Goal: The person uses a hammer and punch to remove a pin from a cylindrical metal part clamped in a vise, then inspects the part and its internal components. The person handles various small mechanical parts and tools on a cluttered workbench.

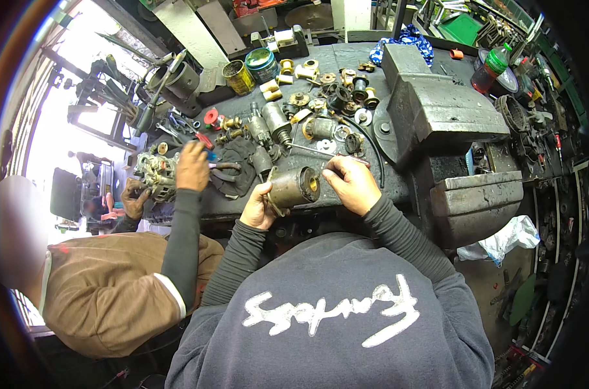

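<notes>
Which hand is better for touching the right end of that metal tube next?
Probably the right hand: it is beside the tube's right end, fingers bent toward it. The left hand is busy gripping the tube's other end.

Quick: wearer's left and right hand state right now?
Left hand: closed around the metal cylinder.
Right hand: fingers curled near the cylinder's right end; whether it grips anything can't be told.

Big metal vise (453, 107) right of the right-hand fingers (334, 174), red-liquid bottle (489, 71) farther out. Yellow can (238, 79), blue-green tub (262, 65) beyond them, leftward. White plastic bag (507, 238) low right.
</notes>
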